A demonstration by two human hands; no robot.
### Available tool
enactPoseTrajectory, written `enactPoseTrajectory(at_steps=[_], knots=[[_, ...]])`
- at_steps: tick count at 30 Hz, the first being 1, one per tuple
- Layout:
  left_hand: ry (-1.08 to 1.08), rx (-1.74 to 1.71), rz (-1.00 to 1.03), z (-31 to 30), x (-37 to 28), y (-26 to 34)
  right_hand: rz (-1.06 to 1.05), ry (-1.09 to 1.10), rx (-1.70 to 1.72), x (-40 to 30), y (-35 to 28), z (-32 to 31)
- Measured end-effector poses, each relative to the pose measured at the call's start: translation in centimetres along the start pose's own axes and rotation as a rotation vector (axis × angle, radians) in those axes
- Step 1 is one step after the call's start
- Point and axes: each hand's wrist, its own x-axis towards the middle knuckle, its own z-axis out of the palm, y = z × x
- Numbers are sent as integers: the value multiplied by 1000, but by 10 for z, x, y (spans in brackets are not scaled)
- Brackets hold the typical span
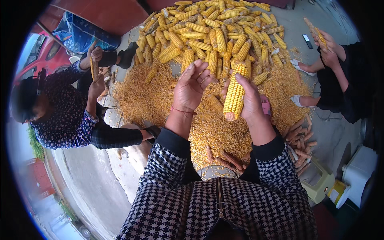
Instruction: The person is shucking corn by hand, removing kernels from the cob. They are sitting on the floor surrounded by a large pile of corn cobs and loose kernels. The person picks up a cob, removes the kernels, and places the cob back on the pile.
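Note:
My right hand grips a full ear of dried yellow corn, its thumb along one side and the pale butt end towards me. Kernels still cover the visible side of this ear. To its left my left hand is raised with the palm turned up, fingers apart and slightly curled, holding nothing. Beneath both hands spreads a thick layer of loose corn kernels. Beyond them rises a heap of whole corn ears. A pink object shows partly behind my right wrist.
A person at left and a person at right each hold corn. Stripped cobs lie at right, with more cobs before me. A phone rests on the floor. A pale green plastic stool stands at lower right.

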Motion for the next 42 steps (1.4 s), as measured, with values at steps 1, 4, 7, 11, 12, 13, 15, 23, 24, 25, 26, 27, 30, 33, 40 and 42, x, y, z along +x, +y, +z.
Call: enactPoseTrajectory(at_steps=[1, 4, 7, 11, 12, 13, 15, 23, 24, 25, 26, 27, 30, 33, 40, 42], knots=[[12, -18, -26, -1, 1, -5, 37, 45, -39, -1, 1, 1], [33, -14, -73, -3, 3, -13, 78, 90, 82, 6, 5, -7], [71, 125, -79, -1, -5, -19, 113, 90, 204, 12, 12, -13], [35, 212, -150, 17, -2, -34, 41, 122, 308, 15, -5, -18], [42, 231, -159, 19, -4, -35, 39, 117, 324, 16, -5, -19], [54, 251, -152, 18, -6, -33, 44, 96, 340, 18, -2, -16], [6, 237, -158, 19, -9, -31, 107, 82, 352, 13, -1, -6], [50, 300, -257, 22, -22, -42, 68, 117, 282, 12, 7, -8], [14, 344, -272, 26, -22, -47, 55, 130, 292, 11, 1, -14], [-27, 389, -289, 31, -23, -51, 38, 146, 305, 11, -6, -19], [-15, 395, -282, 30, -22, -46, 6, 118, 306, 17, -6, -19], [-10, 382, -297, 29, -26, -45, -29, 115, 290, 16, -6, -19], [-78, 320, -291, 25, -32, -47, -93, 126, 249, 15, -6, -15], [-127, 350, -288, 30, -33, -50, -94, 96, 304, 17, -9, -22], [-176, 399, -283, 33, -34, -55, -154, 155, 284, 13, -10, -22], [-165, 398, -287, 31, -34, -55, -162, 160, 263, 11, -11, -20]])
